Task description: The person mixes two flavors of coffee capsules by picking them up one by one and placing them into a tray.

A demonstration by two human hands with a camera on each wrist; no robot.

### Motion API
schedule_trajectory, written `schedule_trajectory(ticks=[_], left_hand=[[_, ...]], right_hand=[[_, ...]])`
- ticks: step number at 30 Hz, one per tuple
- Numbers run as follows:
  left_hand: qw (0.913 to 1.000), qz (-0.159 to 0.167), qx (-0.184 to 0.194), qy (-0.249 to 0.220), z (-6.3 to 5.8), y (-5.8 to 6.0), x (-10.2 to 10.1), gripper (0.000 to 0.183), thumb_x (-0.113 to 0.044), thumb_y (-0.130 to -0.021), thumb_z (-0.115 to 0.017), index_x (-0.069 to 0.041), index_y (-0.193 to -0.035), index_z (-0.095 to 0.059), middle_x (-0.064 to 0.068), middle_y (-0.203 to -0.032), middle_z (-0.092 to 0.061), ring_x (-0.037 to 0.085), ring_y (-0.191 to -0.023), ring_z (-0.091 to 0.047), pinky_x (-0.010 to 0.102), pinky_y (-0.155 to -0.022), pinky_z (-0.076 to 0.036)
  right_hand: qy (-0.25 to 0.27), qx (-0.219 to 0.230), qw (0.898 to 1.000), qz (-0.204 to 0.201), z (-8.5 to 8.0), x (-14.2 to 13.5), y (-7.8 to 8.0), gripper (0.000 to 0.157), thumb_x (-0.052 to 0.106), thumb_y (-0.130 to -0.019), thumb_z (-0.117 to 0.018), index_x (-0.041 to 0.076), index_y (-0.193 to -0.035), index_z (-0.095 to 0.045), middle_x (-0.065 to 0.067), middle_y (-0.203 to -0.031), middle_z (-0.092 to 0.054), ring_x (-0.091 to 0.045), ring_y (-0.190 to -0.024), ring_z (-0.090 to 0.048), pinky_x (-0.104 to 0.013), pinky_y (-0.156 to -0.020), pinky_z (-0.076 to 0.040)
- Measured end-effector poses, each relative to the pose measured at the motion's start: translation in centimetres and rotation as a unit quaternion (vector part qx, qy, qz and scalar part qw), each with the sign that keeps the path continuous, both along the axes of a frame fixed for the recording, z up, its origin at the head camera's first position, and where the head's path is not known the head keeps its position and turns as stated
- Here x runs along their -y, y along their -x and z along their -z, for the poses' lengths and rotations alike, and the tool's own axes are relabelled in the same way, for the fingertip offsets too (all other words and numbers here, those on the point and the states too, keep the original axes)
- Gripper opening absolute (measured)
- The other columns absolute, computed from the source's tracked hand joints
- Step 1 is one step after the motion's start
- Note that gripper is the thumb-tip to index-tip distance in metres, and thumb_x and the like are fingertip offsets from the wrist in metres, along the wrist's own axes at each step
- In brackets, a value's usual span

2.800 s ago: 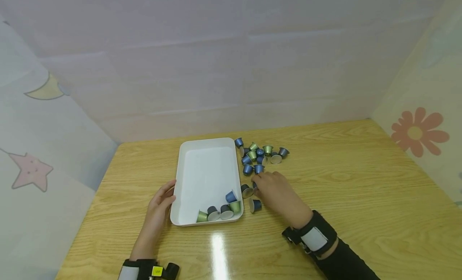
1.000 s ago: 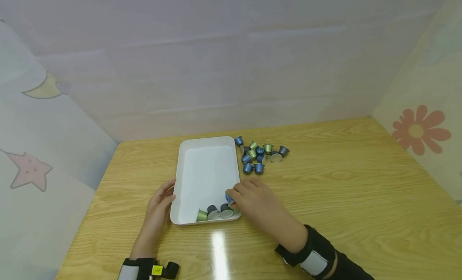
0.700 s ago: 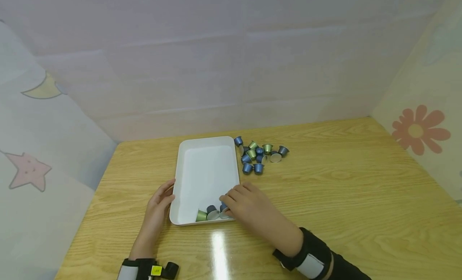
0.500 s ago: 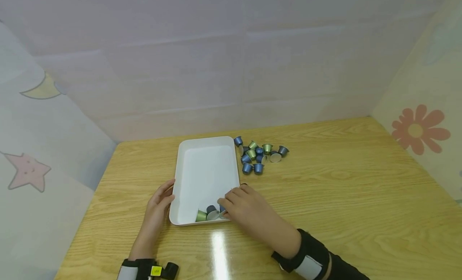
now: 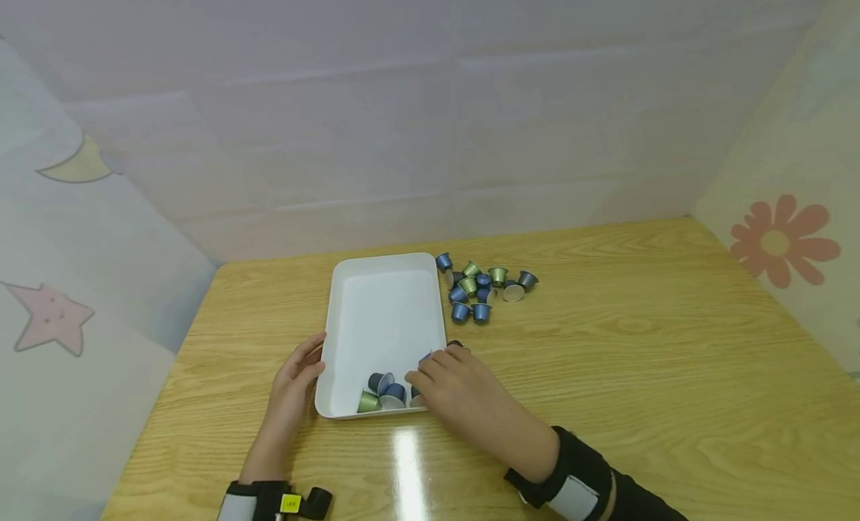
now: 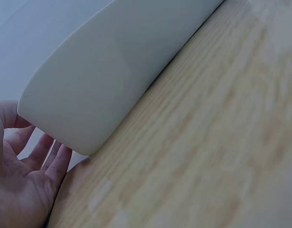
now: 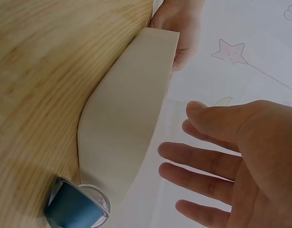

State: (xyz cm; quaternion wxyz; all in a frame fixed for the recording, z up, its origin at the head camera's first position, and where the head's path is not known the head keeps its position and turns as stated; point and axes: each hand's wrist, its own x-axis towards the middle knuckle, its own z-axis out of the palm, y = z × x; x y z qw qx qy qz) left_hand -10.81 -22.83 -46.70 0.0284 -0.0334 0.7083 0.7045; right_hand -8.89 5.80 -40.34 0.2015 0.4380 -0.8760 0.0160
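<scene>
Twelve capsules can be counted in a cluster on the counter (image 5: pixel 638 364): three green capsules (image 5: pixel 498 278) and nine blue or dark ones (image 5: pixel 481 313). The cluster lies toward the counter's far edge, just outside the right edge of the white tray (image 5: pixel 386 312). Another dark capsule (image 5: pixel 455 343) sits farther down that edge, mostly hidden behind the right hand (image 5: pixel 463 387).

Inside the tray, five capsules show at least in part. Near its near edge lie one green capsule (image 5: pixel 369 402), a dark capsule (image 5: pixel 381 383) and a blue capsule (image 5: pixel 395 392), close together. Two more are partly covered by the right hand, toward the near right corner; whether others lie beneath it cannot be told.

The right hand is over that corner, its fingers extended and spread apart in the right wrist view. The left hand (image 5: pixel 298 378) has its fingers loosely extended, touching the tray's left edge.
</scene>
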Motion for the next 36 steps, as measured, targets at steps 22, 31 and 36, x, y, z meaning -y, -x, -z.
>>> schedule_trajectory(ticks=[22,31,36], left_hand=[[0.9999,0.001,0.013,0.002,-0.2,0.0,-0.1,0.047,-0.001,-0.103,-0.041,-0.004,-0.149,-0.038,0.014,-0.147,-0.039,0.006,-0.124,-0.046,0.013,-0.097,-0.04],[0.9999,0.003,0.017,-0.001,-0.3,0.0,0.0,0.047,-0.002,-0.103,-0.041,-0.005,-0.15,-0.037,0.014,-0.148,-0.039,0.007,-0.125,-0.044,0.013,-0.097,-0.039],[0.9998,0.003,0.021,-0.001,-0.3,0.0,-0.1,0.047,-0.003,-0.103,-0.042,-0.005,-0.15,-0.038,0.013,-0.149,-0.038,0.009,-0.127,-0.043,0.012,-0.098,-0.039]], right_hand=[[0.04,0.121,0.991,0.048,-2.1,-2.8,1.2,0.03,0.014,-0.085,-0.079,0.008,-0.113,-0.07,-0.005,-0.107,-0.069,-0.023,-0.102,-0.065,-0.041,-0.092,-0.052],[0.04,0.147,0.985,0.077,-2.7,-3.9,1.8,0.032,0.014,-0.084,-0.08,0.005,-0.113,-0.07,-0.006,-0.106,-0.069,-0.024,-0.098,-0.066,-0.042,-0.089,-0.052],[0.051,0.154,0.983,0.091,-2.9,-4.5,2.1,0.035,0.012,-0.082,-0.081,0.008,-0.115,-0.07,-0.004,-0.106,-0.07,-0.023,-0.097,-0.066,-0.044,-0.091,-0.052]])
